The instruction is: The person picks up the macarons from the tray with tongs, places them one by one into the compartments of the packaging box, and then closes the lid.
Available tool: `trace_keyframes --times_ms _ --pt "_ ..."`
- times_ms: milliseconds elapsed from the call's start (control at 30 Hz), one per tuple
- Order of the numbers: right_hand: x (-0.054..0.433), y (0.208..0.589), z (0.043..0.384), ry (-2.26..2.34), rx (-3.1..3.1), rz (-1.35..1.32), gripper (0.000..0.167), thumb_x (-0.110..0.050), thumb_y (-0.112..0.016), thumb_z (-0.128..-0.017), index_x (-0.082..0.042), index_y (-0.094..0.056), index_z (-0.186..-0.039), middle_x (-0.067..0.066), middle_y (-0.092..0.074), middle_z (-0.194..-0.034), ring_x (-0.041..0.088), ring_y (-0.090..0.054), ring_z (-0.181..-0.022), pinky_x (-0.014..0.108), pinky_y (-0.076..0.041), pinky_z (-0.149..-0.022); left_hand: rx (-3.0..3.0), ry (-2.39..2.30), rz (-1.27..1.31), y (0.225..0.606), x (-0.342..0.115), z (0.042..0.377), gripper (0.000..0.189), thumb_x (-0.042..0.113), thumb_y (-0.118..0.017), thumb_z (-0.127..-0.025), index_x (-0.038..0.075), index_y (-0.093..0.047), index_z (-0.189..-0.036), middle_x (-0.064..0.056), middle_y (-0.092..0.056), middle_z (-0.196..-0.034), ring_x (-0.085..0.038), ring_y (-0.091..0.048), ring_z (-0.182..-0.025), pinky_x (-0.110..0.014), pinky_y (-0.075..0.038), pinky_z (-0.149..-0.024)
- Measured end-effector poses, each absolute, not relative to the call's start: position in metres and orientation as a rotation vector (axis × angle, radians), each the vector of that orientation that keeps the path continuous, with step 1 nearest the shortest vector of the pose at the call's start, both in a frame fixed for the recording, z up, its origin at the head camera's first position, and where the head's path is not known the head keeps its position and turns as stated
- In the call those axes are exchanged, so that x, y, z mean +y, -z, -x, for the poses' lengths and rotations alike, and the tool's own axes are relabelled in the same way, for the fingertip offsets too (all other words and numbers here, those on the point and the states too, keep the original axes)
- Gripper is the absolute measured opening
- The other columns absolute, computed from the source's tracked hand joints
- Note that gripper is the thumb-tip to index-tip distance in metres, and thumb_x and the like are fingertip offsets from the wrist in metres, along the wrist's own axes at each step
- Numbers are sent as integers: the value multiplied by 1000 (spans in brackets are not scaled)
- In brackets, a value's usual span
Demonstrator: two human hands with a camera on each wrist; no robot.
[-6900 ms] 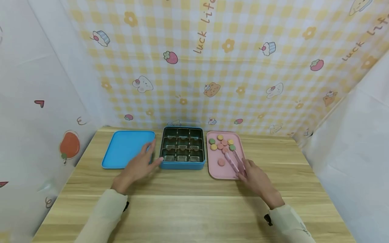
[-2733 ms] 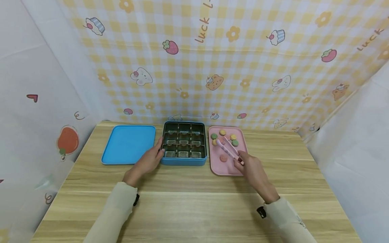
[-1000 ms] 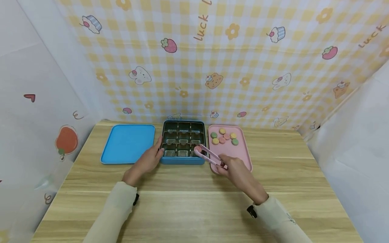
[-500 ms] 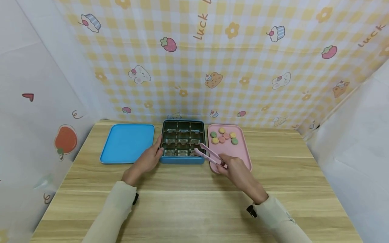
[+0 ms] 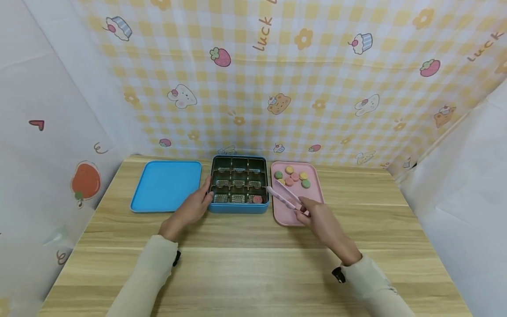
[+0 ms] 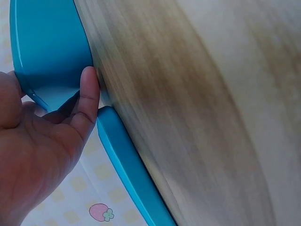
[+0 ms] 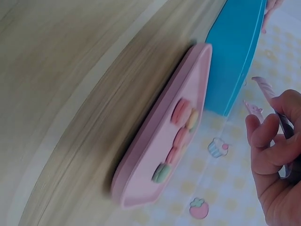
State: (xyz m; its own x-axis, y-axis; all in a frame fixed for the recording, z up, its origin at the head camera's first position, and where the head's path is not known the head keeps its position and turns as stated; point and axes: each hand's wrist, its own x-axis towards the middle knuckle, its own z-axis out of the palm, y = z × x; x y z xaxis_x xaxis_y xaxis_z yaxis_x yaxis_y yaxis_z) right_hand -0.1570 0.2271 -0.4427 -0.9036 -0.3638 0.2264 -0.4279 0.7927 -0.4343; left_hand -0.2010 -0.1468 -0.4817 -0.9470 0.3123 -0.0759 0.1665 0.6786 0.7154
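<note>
My left hand point(image 5: 192, 208) grips the left side of the blue box point(image 5: 237, 208), thumb at the rim and fingers along the outer wall. A dark insert divides the box into several compartments; one pink macaron point(image 5: 257, 199) lies in the front right one. In my right hand point(image 5: 322, 222) is a pair of pink tongs point(image 5: 286, 195), tips apart and nothing between them, over the left part of the pink tray point(image 5: 288, 219). Several pink, yellow and green macarons sit toward the tray's back, such as this green macaron point(image 5: 306, 183). The tongs partly cover a yellow one.
Left of the box lies a flat blue lid point(image 5: 166, 187). All of it stands on a wooden table point(image 5: 245, 273) against a checked cloth backdrop point(image 5: 245, 88). White cloth point(image 5: 467, 189) hangs at both sides.
A pink macaron went from the tray into the box's front right compartment, and the tongs let it go. The right hand then moved right, back over the tray. The left hand stays at the box.
</note>
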Motion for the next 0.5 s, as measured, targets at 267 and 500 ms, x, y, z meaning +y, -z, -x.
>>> trace_keyframes --times_ms 267,500 --pt "250 447 154 -697 -2901 -579 8 -8 -71 -90 -9 -62 -91 -3 -63 -72 3 -46 -54 18 -40 -46 2709 -1118 -403 482 -146 201 61 21 -33 -110 0 -2 -158 -26 -19 -160 -43 -29 -144 -59 -33 -112" --pt "270 456 151 -677 -2915 -595 14 -7 -73 -88 -2 -67 -100 -1 -65 -74 2 -43 -53 18 -37 -46 2700 -1111 -377 481 -146 201 63 23 -34 -110 3 -1 -159 -24 -19 -161 -43 -29 -144 -59 -32 -112"
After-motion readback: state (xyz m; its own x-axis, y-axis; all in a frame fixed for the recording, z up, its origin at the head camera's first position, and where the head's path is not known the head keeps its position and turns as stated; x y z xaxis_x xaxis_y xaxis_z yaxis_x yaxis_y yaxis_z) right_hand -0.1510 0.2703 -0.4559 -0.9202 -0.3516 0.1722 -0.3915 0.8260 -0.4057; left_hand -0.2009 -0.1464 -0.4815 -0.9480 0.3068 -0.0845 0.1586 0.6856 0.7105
